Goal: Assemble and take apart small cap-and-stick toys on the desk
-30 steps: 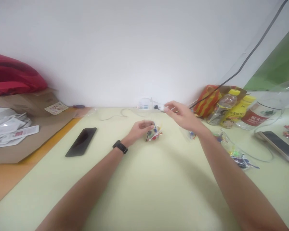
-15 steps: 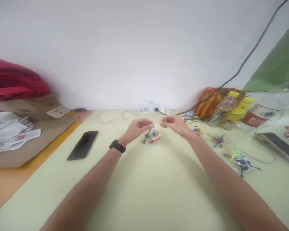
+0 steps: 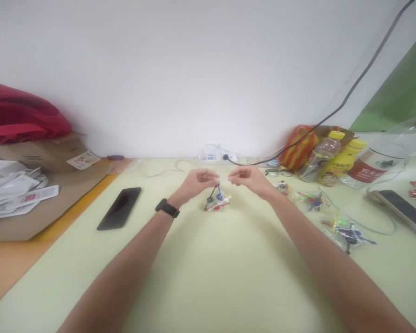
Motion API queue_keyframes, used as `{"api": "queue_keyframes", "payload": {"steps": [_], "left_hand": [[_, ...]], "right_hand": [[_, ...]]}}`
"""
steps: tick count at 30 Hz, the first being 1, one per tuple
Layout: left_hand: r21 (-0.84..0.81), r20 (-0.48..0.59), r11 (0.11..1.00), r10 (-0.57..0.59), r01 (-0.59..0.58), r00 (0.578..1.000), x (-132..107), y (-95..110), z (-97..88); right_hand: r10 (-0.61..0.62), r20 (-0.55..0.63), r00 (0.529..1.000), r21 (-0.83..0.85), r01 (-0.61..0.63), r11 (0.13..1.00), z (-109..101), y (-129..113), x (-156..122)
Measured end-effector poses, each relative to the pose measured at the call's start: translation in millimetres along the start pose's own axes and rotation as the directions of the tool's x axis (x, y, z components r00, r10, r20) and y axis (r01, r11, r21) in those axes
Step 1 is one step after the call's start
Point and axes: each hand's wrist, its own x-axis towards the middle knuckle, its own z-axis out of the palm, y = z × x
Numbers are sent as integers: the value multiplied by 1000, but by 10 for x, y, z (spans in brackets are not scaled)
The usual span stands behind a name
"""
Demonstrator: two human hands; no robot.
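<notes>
My left hand (image 3: 200,181) is closed in a pinch at the top of a small clear plastic bag (image 3: 217,203). Inside the bag are small coloured plastic pieces, among them black, blue, white and red ones, and it hangs just over or rests on the table. Level with it, a short gap away, my right hand (image 3: 247,179) has thumb and fingertips pressed together by the bag's upper right side. Whatever those fingertips pinch is too small and blurred to make out. A black watch (image 3: 167,208) is on the left wrist.
On the pale table (image 3: 208,277), a black phone (image 3: 119,208) lies left. Right are more bags of coloured pieces (image 3: 348,233), bottles (image 3: 343,162), glasses (image 3: 279,173) and another phone (image 3: 404,212). A cardboard box (image 3: 41,155) and papers stand far left; a black cable (image 3: 353,88) crosses the wall.
The bag has dropped slightly and shifted a little left with my left hand. A yellow piece seen beneath my right fingers is now barely visible. Both hands stay pinched.
</notes>
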Motion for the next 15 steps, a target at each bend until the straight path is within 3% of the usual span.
{"api": "queue_keyframes", "payload": {"steps": [6,15], "left_hand": [[43,-100,999,17,-12,995,13,39,-136],[-49,1,998,50,-50,999,-28,198,-205]], "right_hand": [[0,-44,999,78,3,997,-15,18,13],[-6,-118,993,237,34,971,-38,46,26]]}}
